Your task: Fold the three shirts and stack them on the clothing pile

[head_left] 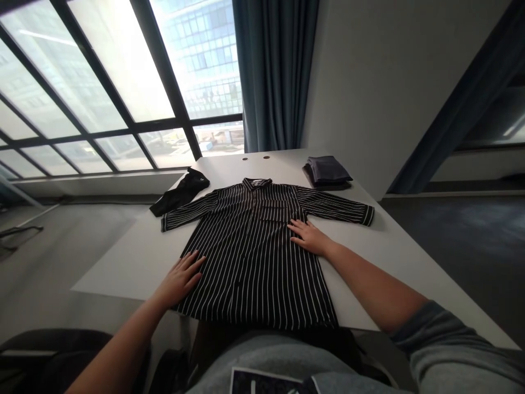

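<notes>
A black shirt with white stripes (250,257) lies spread flat, front side up, on the white table (394,273). Its collar points to the far end, both sleeves stretch out sideways, and the hem reaches the near edge. On the shirt's left side, toward the hem, rests my left hand (180,279), palm down with fingers spread. My right hand (309,237) lies flat on the right side, just below the sleeve, its fingers apart. Neither hand grips the cloth.
Folded dark garments (328,171) are stacked at the table's far right. A crumpled black cloth (182,191) lies near the left sleeve, at the table's left edge. Behind the table hangs a blue curtain (276,76) beside tall windows. A dark chair (57,350) stands at lower left.
</notes>
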Demonstrator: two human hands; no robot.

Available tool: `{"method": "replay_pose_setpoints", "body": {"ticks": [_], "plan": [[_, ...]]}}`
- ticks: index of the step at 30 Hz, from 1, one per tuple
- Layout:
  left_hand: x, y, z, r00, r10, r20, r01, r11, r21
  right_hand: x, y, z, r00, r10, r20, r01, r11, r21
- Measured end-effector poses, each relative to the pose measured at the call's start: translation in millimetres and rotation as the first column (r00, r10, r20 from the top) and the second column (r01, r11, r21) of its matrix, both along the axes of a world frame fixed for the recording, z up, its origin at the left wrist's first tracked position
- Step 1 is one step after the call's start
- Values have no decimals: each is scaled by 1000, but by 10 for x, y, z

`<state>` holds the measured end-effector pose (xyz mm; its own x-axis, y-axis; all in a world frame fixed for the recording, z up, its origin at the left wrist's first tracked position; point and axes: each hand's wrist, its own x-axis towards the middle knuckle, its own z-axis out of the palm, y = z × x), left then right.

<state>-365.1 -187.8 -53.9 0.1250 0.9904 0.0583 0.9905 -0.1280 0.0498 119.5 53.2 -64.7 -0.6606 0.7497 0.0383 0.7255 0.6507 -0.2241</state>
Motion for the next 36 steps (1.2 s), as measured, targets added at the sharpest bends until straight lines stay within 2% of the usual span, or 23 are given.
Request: {"method": "replay_pose_setpoints", "body": {"ticks": [3,7,10,13,18,23,27,30,33,36], "plan": [[-20,-97,-26,1000,13,-6,-13,1000,16,72,-47,24,999,-34,4,34,999,18],[-90,-348,-65,1000,-22,-2,22,999,46,122,-374,-11,1000,0,-15,2,996,86],[-142,-582,-111,1000,-19,10,18,997,70,153,-692,-66,995,96,-17,-95,994,48],[-141,-772,-186,1000,-12,20,10,993,114,209,-886,-73,994,112,-19,-112,994,-10],[-26,-927,-281,999,-36,11,33,987,160,272,-916,-3,995,96,-26,-97,995,-34],[46,-1007,-220,999,-35,-25,38,986,162,273,-883,-30,996,88,-33,-89,996,-22],[-20,-1094,-194,998,-3,-69,14,986,165,278,-868,-46,996,88,-32,-89,996,-16],[-119,-1178,-253,995,53,-87,-30,970,243,292,-938,5,991,119,-63,-117,993,35],[-218,-1272,-328,994,39,-106,4,926,377,323,-1113,64,978,178,-111,-169,982,81],[-276,-1354,-337,994,-9,-112,61,878,474,382,-1322,88,970,213,-120,-213,977,11]]}}
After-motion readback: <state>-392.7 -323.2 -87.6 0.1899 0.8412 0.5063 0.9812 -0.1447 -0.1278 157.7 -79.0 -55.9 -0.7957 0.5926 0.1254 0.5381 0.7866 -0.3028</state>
